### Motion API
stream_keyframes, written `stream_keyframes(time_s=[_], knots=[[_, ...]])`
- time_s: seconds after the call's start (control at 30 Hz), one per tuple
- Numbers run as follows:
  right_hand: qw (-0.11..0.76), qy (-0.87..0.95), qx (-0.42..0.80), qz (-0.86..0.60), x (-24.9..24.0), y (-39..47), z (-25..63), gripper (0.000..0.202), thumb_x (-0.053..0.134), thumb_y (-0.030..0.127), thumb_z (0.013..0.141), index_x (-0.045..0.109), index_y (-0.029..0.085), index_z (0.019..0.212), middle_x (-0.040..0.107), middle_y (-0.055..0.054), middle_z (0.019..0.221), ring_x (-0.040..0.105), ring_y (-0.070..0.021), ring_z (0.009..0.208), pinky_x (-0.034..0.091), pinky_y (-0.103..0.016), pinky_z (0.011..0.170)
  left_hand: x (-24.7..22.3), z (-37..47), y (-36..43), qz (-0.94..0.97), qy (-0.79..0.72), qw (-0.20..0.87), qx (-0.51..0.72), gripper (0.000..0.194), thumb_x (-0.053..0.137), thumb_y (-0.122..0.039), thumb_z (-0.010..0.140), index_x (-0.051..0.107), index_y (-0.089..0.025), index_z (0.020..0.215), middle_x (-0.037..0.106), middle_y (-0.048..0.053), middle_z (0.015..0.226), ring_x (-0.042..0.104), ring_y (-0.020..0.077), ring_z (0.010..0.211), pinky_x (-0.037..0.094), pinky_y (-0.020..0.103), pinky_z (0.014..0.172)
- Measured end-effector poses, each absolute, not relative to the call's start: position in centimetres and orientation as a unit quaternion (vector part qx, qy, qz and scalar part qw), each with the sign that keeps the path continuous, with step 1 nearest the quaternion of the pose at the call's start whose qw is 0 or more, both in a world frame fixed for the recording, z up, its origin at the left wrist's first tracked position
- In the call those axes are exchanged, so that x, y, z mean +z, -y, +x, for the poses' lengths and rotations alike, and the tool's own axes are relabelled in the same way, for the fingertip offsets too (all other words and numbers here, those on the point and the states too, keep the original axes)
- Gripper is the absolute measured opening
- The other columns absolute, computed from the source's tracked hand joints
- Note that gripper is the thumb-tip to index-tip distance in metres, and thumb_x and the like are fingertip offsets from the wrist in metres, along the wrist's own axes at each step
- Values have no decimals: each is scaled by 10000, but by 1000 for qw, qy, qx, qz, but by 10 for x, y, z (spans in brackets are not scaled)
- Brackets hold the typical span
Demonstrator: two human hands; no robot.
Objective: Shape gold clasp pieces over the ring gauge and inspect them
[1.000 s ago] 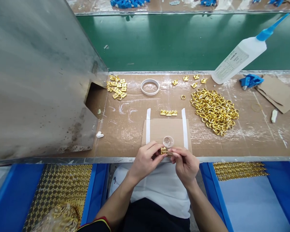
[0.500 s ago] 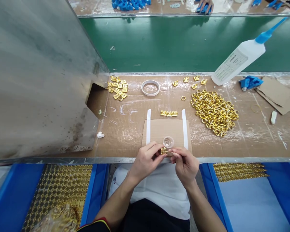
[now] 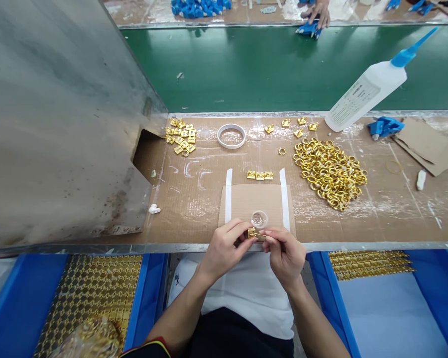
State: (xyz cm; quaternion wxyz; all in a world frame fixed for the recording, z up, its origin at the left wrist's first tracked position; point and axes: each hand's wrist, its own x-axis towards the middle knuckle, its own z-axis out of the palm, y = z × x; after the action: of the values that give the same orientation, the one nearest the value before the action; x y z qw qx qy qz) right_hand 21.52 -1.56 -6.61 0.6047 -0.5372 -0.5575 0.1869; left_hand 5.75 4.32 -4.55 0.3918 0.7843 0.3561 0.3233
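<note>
Between the thumb and fingers of my left hand is a small gold square piece, partly covered by the fingertips. My right hand pinches a thin stick, its tip at the gold piece. Just beyond my fingers a small clear round dish sits on a cardboard pad held with white tape strips. Three gold square pieces stand in a row behind the pad.
A heap of gold rings lies right, with a white bottle behind it. More gold pieces and a white ring lie left. A metal panel bounds the left; blue bins flank me. Across the green belt, another person's hand touches blue parts.
My hands keep nearly the same pose at the gold piece. Across the way, the other person's hand has moved a blue part onto the green belt's far edge.
</note>
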Motion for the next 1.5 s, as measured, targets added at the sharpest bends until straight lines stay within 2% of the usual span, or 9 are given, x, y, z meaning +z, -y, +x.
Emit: stream_keyframes(time_s=[0.53, 0.73, 0.83, 1.0, 1.27, 1.5], knots=[[607, 550, 198, -539, -68, 17, 213, 163, 574, 158, 995, 716, 235, 975, 785, -55, 879, 656, -122, 495, 551, -224, 433, -46, 58, -43, 786, -364, 386, 317, 131, 609, -230, 973, 675, -173, 1071, 643, 30, 840, 598, 130, 663, 516, 229, 623], [636, 507, 202, -545, -60, 17, 215, 148, 569, 162, 1002, 694, 233, 968, 767, -42, 881, 629, -109, 485, 514, -217, 402, -46, 58, -44, 777, -367, 396, 322, 137, 626, -246, 967, 686, -170, 1064, 622, 14, 795, 576, 126, 634, 496, 224, 601], [620, 517, 143, -572, -51, 9, 222, 130, 595, 182, 993, 701, 232, 936, 742, -45, 868, 660, -136, 570, 541, -250, 469, -45, 57, -44, 770, -367, 407, 327, 152, 637, -254, 963, 685, -168, 1079, 616, 5, 787, 556, 117, 607, 487, 221, 589], [539, 582, 81, -604, -48, -8, 227, 152, 627, 230, 980, 734, 245, 873, 695, -47, 841, 695, -188, 768, 599, -304, 655, -43, 55, -44, 769, -364, 410, 329, 142, 642, -229, 955, 686, -174, 1079, 628, 1, 786, 545, 111, 604, 483, 215, 589], [521, 597, 102, -602, -50, -10, 227, 168, 638, 165, 957, 764, 271, 921, 671, -42, 899, 671, -173, 768, 579, -282, 654, -44, 54, -45, 776, -362, 403, 322, 134, 642, -229, 952, 688, -180, 1068, 645, 7, 788, 564, 122, 617, 499, 230, 606], [543, 569, 147, -600, -46, -12, 229, 145, 644, 203, 954, 750, 246, 864, 703, -43, 863, 697, -195, 793, 593, -311, 684, -44, 55, -45, 779, -367, 400, 313, 141, 631, -267, 966, 692, -182, 1060, 639, 10, 785, 569, 125, 621, 499, 234, 603]])
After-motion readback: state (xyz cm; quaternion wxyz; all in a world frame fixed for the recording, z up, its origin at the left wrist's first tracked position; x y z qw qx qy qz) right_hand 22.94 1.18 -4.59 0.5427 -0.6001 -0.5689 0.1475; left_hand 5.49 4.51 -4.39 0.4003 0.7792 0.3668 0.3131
